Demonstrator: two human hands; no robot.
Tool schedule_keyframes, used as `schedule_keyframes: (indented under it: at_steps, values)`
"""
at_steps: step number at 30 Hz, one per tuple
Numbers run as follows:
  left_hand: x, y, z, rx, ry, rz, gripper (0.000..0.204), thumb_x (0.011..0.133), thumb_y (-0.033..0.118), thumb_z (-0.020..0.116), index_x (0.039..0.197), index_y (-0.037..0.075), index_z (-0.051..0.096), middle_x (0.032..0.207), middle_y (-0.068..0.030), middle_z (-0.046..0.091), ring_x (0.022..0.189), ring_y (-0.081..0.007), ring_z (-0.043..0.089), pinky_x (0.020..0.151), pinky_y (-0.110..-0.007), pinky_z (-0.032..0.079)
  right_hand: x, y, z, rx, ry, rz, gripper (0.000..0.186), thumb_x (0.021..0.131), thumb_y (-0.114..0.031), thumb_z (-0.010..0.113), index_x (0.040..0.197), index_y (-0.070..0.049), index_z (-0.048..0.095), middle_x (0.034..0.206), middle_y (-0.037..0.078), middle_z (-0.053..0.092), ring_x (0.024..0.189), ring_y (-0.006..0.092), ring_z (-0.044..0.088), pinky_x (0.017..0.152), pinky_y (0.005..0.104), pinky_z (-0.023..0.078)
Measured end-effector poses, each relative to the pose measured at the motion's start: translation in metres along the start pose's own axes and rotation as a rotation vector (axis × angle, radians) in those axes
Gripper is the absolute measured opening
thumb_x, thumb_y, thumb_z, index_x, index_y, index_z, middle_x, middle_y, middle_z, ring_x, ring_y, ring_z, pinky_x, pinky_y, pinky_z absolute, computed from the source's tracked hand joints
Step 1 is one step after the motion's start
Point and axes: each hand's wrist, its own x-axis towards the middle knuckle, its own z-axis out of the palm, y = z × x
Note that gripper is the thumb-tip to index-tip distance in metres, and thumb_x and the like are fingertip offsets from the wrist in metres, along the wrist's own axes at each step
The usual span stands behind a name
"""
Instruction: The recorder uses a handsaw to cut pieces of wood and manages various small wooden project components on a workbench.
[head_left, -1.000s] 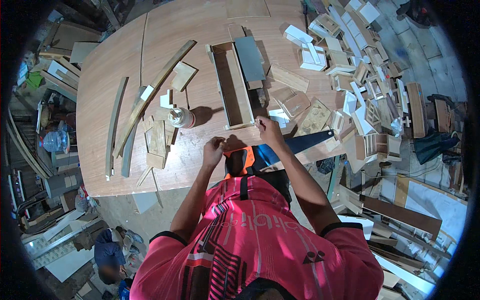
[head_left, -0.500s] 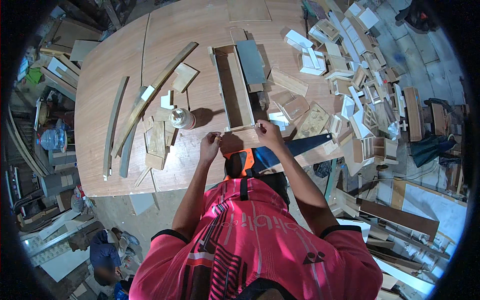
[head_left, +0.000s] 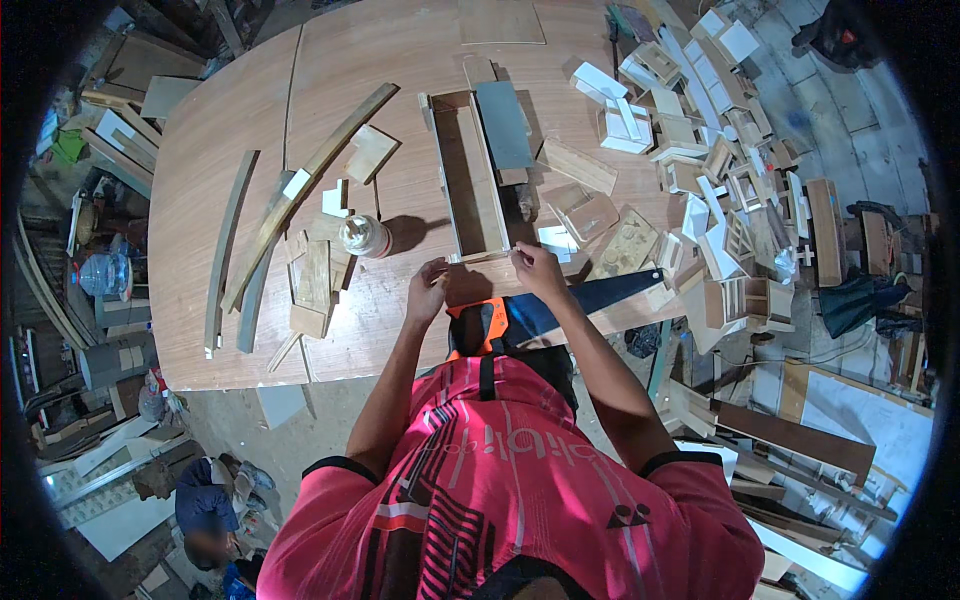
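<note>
A long, narrow open wooden box lies lengthwise away from me, a thin strip across its near end. My right hand is at the box's near right corner, its fingers closed on the edge there. Just off the near left corner is my left hand, fingers pinched together. A tiny pale bit shows at its fingertips, too small to name. Between my forearms and under the right one lies a handsaw with an orange and black handle, its blade pointing right.
A jar of whitish stuff stands left of the box. Long wooden strips and small boards lie farther left. A grey panel is against the box's right side. Many small wooden boxes crowd the right; a person is at lower left.
My left hand has turned slightly and come a little nearer to me, its fingers less visible at the tips. The right hand stays at the box's corner.
</note>
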Motion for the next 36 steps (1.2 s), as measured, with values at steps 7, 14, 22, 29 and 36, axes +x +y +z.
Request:
schedule_keyframes:
  at_steps: [7,14,22,29,36]
  values:
    - [0.003,0.011,0.006,-0.032,-0.014,-0.078,0.032,0.086,0.004,0.055,0.116,-0.005,0.057,0.109,-0.0138,0.064,0.101,-0.0196,0.060,0.091,-0.030,0.046,0.018,0.014,-0.007,0.070,-0.092,0.057,0.035,0.086,-0.024,0.067,0.107,0.004,0.065,0.083,0.012,0.069,0.074,0.0134,0.064,0.064,0.0261,0.051]
    - [0.003,0.015,0.005,-0.040,-0.013,-0.107,0.028,0.087,0.006,0.057,0.112,-0.005,0.058,0.105,-0.0125,0.064,0.098,-0.0183,0.062,0.088,-0.029,0.048,0.034,0.019,-0.019,0.158,-0.314,0.164,0.035,0.085,-0.024,0.069,0.104,0.005,0.066,0.087,0.009,0.068,0.074,0.0118,0.064,0.065,0.0230,0.052]
    - [0.002,0.013,0.005,-0.038,-0.010,-0.115,0.031,0.086,0.007,0.057,0.115,-0.004,0.058,0.104,-0.0116,0.065,0.093,-0.0170,0.061,0.082,-0.028,0.048,0.035,0.022,-0.019,0.291,-0.342,0.270,0.033,0.083,-0.019,0.072,0.105,0.004,0.066,0.087,0.008,0.067,0.075,0.0111,0.064,0.067,0.0229,0.054]
    - [0.004,0.007,0.005,-0.057,-0.008,-0.105,0.029,0.087,0.007,0.057,0.114,-0.004,0.057,0.103,-0.0112,0.064,0.094,-0.0179,0.062,0.084,-0.029,0.049,0.033,0.025,-0.019,0.369,-0.338,0.241,0.031,0.084,-0.017,0.071,0.107,0.004,0.065,0.090,0.008,0.067,0.078,0.0116,0.064,0.068,0.0227,0.054]
    - [0.003,-0.021,0.006,0.054,0.044,-0.104,0.030,0.087,0.011,0.058,0.113,-0.005,0.057,0.105,-0.0155,0.064,0.094,-0.0198,0.062,0.085,-0.031,0.049,0.016,0.030,-0.033,0.620,-0.268,0.309,0.022,0.087,0.000,0.058,0.108,0.005,0.063,0.100,0.012,0.064,0.085,0.0177,0.064,0.078,0.0278,0.058]
